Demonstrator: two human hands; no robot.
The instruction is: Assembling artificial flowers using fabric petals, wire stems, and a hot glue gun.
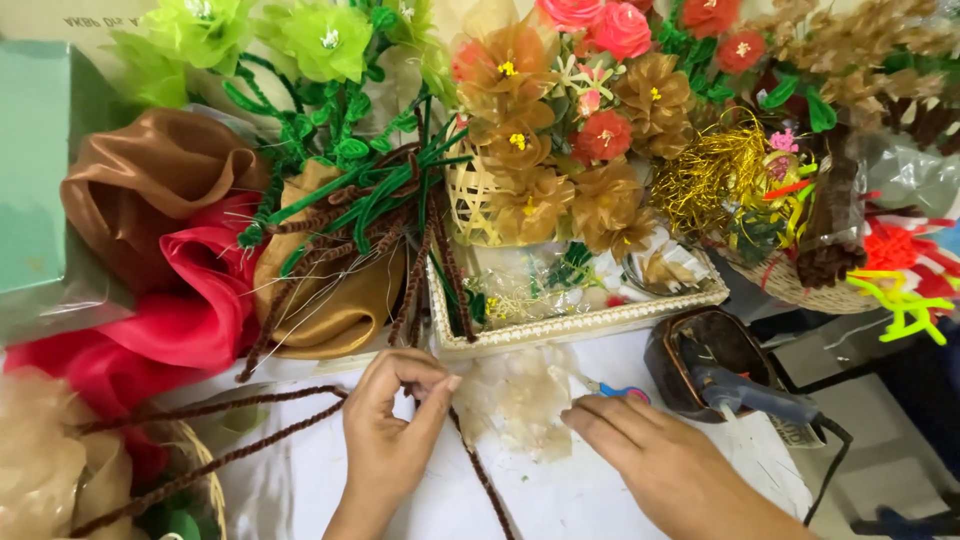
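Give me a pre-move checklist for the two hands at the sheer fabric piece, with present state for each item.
1. Left hand pinching the edge of the pale translucent fabric piece: ok, fingertips closed on it.
2. Right hand flat on the fabric's other side: ok, fingers rest on it.
3. Brown fuzzy chenille stem running under the left hand: cannot tell whether it is gripped.
4. Small scissors with blue and pink handles within reach: ok, just beyond the right fingertips.
5. Blue glue gun resting in the dark brown bowl: ok, apart from both hands.
6. White work surface in front of the hands: ok, bare patch visible.
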